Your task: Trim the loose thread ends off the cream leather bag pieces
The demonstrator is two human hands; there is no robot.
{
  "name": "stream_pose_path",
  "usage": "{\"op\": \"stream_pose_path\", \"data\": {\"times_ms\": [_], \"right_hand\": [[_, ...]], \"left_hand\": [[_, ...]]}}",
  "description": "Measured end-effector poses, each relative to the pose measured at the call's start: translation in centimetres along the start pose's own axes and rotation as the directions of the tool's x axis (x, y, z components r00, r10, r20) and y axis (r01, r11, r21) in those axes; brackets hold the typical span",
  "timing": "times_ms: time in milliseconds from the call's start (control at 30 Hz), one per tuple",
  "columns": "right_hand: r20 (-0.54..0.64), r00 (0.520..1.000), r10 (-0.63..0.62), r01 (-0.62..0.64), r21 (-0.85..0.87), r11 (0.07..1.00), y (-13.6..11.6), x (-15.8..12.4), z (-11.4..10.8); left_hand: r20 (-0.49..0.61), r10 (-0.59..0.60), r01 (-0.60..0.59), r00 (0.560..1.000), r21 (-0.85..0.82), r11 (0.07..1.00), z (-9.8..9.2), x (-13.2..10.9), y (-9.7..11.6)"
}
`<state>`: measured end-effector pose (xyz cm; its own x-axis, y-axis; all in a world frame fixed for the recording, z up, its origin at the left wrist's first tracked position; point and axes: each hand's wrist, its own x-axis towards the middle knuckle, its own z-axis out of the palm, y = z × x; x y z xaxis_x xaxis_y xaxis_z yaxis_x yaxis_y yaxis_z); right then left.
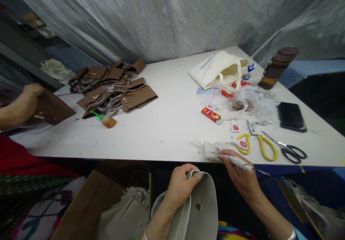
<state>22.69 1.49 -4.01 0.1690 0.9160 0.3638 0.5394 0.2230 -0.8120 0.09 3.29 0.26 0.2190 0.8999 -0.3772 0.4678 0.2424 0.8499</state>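
My left hand [182, 186] is closed on the rim of a pale grey handbag [202, 207], thumb over the top edge. The bag is tilted in front of the table edge, and a small metal fitting shows on its face. To the right, my right hand [241, 175] grips a white pen-shaped tool [239, 162] with a thin tip pointing left and a thin cord at its back end. That tip is close to a whitish wad [212, 150] on the table's front edge; whether they touch I cannot tell.
Yellow-handled snips [261, 147], black-handled scissors [292, 153], a red box [211, 115], a dark phone [291, 116], a bottle [279, 67] and a tote [215, 69] lie right. Brown bags [140, 97] and a glue bottle [108, 121] sit left, near a co-worker's hand [27, 101].
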Motion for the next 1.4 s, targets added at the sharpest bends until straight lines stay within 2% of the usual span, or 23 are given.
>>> {"op": "stream_pose_path", "data": {"times_ms": [167, 233, 300, 367, 800, 1100, 1233, 1400], "right_hand": [[-0.045, 0.989, 0.141, -0.134, 0.13, 0.982, -0.8, -0.2, -0.6], [0.042, 0.981, 0.191, -0.196, 0.251, 0.948, -1.5, -0.4, -0.7], [0.156, 0.969, 0.193, -0.238, 0.361, 0.901, -2.3, -0.7, -0.5], [0.219, 0.959, 0.177, -0.256, 0.413, 0.874, -2.9, -1.0, -0.2], [0.286, 0.928, 0.24, -0.348, 0.429, 0.833, -2.4, -2.1, 0.6], [0.342, 0.895, 0.287, -0.425, 0.454, 0.784, -1.8, -2.6, 1.1], [0.318, 0.909, 0.27, -0.4, 0.477, 0.782, -2.2, -3.4, 1.3], [0.226, 0.937, 0.268, -0.348, 0.504, 0.791, -2.7, -5.1, 2.0]], "left_hand": [[0.034, -0.009, 0.008, 0.999, 0.046, 0.999, 0.0, -0.1, 0.4], [0.04, -0.005, 0.003, 0.999, 0.048, 0.999, 0.1, -0.1, 0.5], [0.046, 0.002, -0.004, 0.999, 0.047, 0.999, 0.1, -0.1, 0.5], [0.051, 0.006, -0.008, 0.999, 0.05, 0.999, 0.2, 0.0, 0.4], [0.064, 0.036, -0.039, 0.997, 0.036, 0.999, 0.2, -0.3, 0.2], [0.08, -0.024, 0.031, 0.997, -0.086, 0.996, 0.4, -0.5, 0.0], [0.071, -0.028, 0.038, 0.997, -0.134, 0.99, 0.2, -0.4, 0.0], [0.058, -0.016, 0.027, 0.998, -0.189, 0.982, 0.0, -0.4, -0.5]]}}
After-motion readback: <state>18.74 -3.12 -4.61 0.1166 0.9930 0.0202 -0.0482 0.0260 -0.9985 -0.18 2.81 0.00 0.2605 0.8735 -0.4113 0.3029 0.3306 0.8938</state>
